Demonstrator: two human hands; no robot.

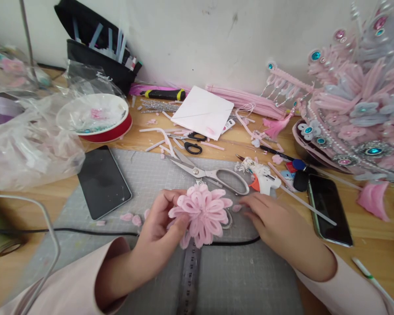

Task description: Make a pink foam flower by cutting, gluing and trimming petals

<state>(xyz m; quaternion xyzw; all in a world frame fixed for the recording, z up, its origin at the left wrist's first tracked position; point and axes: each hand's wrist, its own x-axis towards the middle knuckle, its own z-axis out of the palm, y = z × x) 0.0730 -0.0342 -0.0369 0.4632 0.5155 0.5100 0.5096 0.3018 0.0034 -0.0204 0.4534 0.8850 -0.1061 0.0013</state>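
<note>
My left hand (164,223) grips a pink fuzzy flower (204,212) with many looped petals, its thumb over the flower's left side. To the right of the flower, my right hand (269,218) hovers low over the mat, fingers apart, beside a small pink petal (237,208). Several more small petals (137,220) lie left of my left hand. Large grey scissors (213,175) rest open just behind the flower. A metal ruler (189,280) runs from beneath the flower toward me on the grey cutting mat (246,284).
A tablet (104,183) lies left and a phone (330,210) right. Behind are a glue gun (261,177), black-handled scissors (193,146), white paper (203,113) and a red bowl (126,127). A large beaded ornament (361,113) fills the back right. A black cable (95,232) crosses the mat.
</note>
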